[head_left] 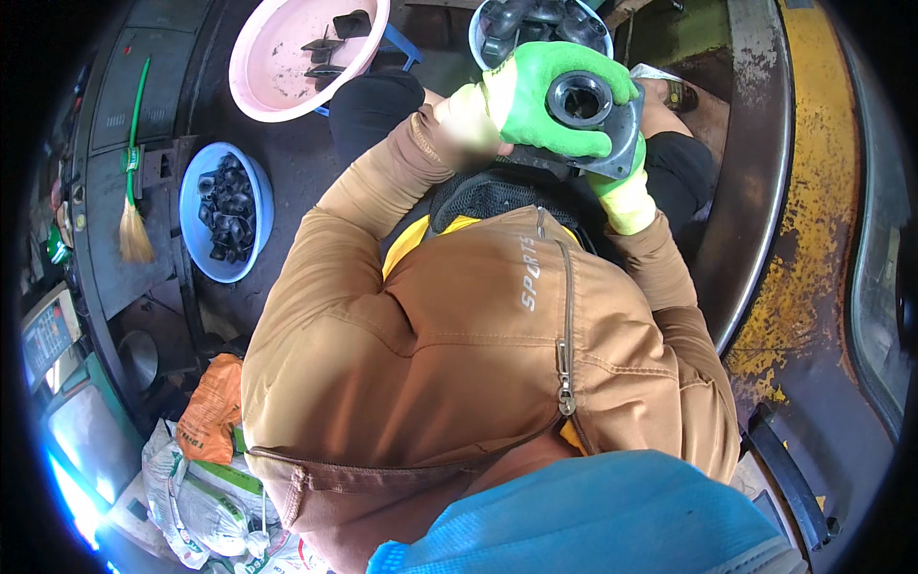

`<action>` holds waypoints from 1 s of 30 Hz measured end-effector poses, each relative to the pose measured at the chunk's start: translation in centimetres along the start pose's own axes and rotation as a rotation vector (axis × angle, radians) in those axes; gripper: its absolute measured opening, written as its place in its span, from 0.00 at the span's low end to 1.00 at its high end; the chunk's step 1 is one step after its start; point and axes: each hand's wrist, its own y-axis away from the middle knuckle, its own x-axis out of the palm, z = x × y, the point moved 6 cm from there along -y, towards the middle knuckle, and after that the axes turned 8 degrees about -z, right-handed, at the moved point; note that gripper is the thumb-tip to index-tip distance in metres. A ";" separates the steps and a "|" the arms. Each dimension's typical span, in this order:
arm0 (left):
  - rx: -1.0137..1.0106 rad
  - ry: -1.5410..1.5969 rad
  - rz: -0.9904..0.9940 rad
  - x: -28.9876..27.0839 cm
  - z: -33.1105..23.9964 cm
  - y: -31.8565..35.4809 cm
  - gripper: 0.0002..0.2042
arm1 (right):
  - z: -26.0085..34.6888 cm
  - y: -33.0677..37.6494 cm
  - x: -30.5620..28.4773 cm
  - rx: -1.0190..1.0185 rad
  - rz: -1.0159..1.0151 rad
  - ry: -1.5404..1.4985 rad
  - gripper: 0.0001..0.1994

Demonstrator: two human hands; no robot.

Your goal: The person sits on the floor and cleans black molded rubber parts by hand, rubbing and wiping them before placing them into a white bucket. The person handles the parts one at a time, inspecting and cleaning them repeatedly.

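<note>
Out in front of my body, both hands hold a black moulded part [623, 142] with a round, hollow collar and a flat, squarish flange. My left hand [524, 94], in a green-palmed glove with a yellow back, wraps its fingers round the collar. My right hand [623, 191], gloved alike, grips the flange's near right edge from below; most of its fingers are hidden under the part. Just beyond the hands stands a light blue basin [475, 38] full of similar black, rounded parts [540, 17].
A pink basin [256, 81] with a few black pieces sits on a blue stool [400, 43] at far left. Left of me is a blue basin [188, 215] of small black pieces. A worn yellow metal frame [813, 191] runs along my right. Sacks [215, 507] lie at lower left.
</note>
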 end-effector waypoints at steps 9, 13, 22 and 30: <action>0.048 -0.025 0.064 -0.4 -1.4 0.1 0.22 | 0.8 -0.1 0.1 0.242 0.114 -0.593 0.25; 0.048 0.005 0.063 -0.5 -1.3 0.2 0.22 | 0.8 -0.1 0.5 0.424 0.195 -0.826 0.28; 0.031 0.165 0.275 0.8 -1.2 0.5 0.22 | 0.2 1.1 0.6 0.724 0.348 -0.772 0.29; 0.146 0.317 0.599 2.5 -2.0 -0.2 0.28 | 2.6 0.2 1.6 0.022 0.415 0.111 0.27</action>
